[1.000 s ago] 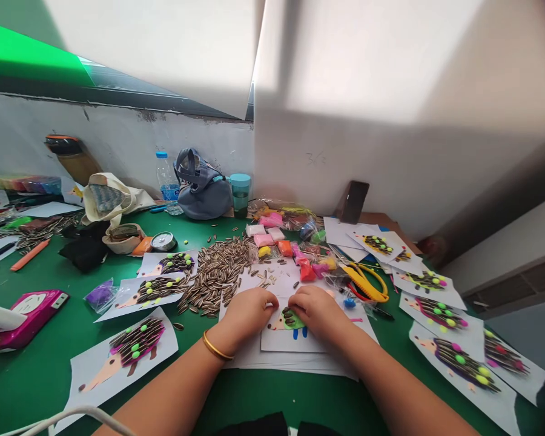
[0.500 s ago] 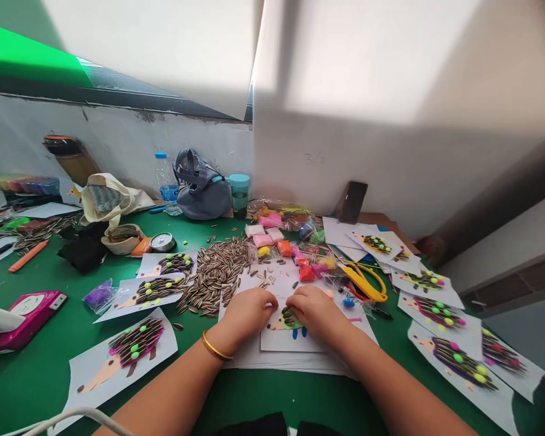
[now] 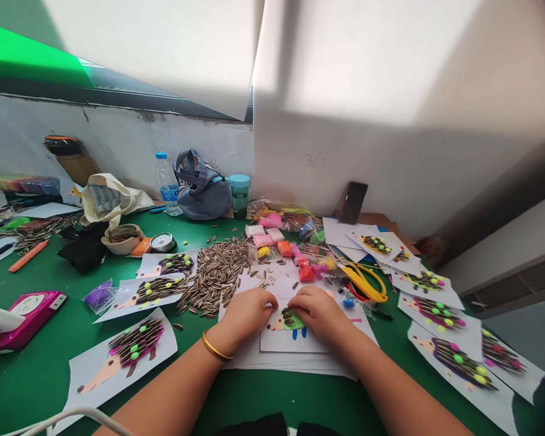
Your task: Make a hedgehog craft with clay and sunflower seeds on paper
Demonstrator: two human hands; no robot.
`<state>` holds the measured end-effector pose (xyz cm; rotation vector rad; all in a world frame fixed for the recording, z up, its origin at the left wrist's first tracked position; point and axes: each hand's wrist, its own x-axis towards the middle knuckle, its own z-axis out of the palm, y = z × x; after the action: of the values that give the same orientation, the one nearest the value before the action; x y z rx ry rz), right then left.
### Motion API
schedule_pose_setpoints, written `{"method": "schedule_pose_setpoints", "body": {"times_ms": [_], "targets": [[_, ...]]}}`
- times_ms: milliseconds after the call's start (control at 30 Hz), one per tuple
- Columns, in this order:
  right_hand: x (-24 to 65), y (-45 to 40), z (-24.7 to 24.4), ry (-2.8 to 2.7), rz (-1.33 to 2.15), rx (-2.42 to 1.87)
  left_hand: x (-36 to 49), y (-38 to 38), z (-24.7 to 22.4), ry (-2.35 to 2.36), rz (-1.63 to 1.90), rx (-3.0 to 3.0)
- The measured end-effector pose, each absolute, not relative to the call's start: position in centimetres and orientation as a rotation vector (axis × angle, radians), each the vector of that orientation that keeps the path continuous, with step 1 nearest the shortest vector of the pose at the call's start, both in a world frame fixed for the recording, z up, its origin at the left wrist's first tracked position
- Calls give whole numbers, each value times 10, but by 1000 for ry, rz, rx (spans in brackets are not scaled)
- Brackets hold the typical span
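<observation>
In the head view, a hedgehog picture on white paper [image 3: 277, 343] lies in front of me, with a peach head, a green clay body [image 3: 295, 322] and blue feet. Dark striped sunflower seeds [image 3: 287, 317] sit on the green body. My right hand [image 3: 320, 312] is closed over that body, its fingertips at a seed; the thumb is hidden. My left hand [image 3: 251, 310] rests at the upper left of the picture, fingers curled together in a pinch; anything between them is hidden. A gold bangle [image 3: 214, 346] circles my left wrist.
A heap of sunflower seeds [image 3: 215, 272] lies left of the paper stack. Bagged coloured clay [image 3: 284, 248] and yellow-handled scissors [image 3: 366, 283] are behind. Hedgehog pictures lie left [image 3: 97, 387] and right [image 3: 463, 369]. A phone [image 3: 353, 203] leans on the wall; a cable [image 3: 79, 412] crosses front left.
My right fingers have shifted slightly right and up, so more of the green body and its seeds shows. My left hand stays where it was.
</observation>
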<state>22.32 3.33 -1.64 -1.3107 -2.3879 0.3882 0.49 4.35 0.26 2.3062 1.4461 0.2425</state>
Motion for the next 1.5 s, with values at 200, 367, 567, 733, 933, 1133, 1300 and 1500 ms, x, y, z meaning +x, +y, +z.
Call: {"method": "schedule_pose_setpoints", "body": {"times_ms": [200,367,567,733,933,1133,1300,1500], "targets": [[219,35,-22,-2392,294,-1246,6,44,3,1454,225,2300],[217,36,-21,-2426,243,-1255,6,45,4,1458,226,2310],[216,36,-23,-2422,209,-1238,6,44,2,1452,234,2311],[220,37,-25,-2409,216,-1208,4,45,-1,1435,272,2271],[223,34,-15,-2252,329,-1200,3,47,0,1357,643,1885],[201,23,4,-2088,425,-1158,10,39,17,863,726,889],[180,23,17,-2056,583,-1105,11,35,22,703,633,690],[168,30,27,-2086,791,-1202,10,33,22,792,593,776]]}}
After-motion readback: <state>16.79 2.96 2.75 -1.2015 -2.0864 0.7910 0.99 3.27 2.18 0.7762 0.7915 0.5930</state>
